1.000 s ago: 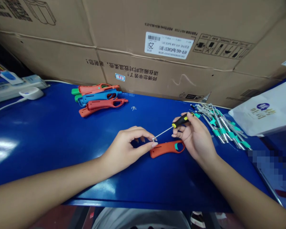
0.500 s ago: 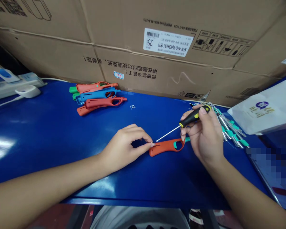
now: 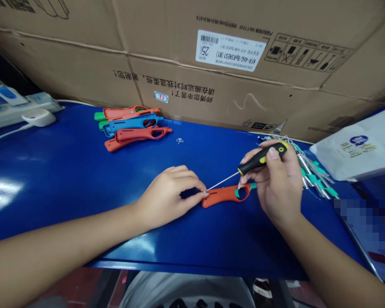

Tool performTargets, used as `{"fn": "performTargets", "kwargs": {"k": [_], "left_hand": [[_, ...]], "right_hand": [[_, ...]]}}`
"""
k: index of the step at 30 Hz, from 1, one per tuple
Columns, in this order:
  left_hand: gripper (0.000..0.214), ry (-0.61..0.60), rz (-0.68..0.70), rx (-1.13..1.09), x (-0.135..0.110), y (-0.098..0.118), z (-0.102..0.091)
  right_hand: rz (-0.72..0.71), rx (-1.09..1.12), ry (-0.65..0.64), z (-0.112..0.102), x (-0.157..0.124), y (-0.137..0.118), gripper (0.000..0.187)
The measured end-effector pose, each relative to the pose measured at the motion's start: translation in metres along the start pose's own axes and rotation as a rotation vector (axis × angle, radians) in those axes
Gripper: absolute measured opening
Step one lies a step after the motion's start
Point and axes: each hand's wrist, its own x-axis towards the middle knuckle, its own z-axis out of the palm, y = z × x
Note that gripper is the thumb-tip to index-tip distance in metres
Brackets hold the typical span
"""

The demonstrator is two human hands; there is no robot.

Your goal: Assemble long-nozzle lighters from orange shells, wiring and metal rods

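My right hand is wrapped around the black and yellow handle of a screwdriver. Its thin shaft slants down to the left, and the tip meets the fingertips of my left hand. Thumb and forefinger of that hand are pinched on a small screw, mostly hidden by the fingertips. Just beneath lies an orange lighter casing with a green trigger and a green end, flat on the blue table. Fingers of my right hand are close to the casing's loop end.
Orange, blue and red lighter casings lie at the back left, beside a little pile of screws. Metal lighter rods with green parts and a white bag are at right. A large cardboard box stands behind; a power strip is left.
The screwdriver tip has moved down and left, from just short of my left fingertips to touching at the pinch. My left hand keeps its pinch, and the view has shifted slightly.
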Motion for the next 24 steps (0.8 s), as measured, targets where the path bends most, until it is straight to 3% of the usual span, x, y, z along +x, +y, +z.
{"fn": "performTargets", "kwargs": {"k": [24], "left_hand": [[0.006,-0.009,-0.024,0.005,-0.0013,-0.0019,0.0018]], "right_hand": [[-0.104,-0.061,-0.077,0.0023,-0.0093,-0.0039,0.014]]}}
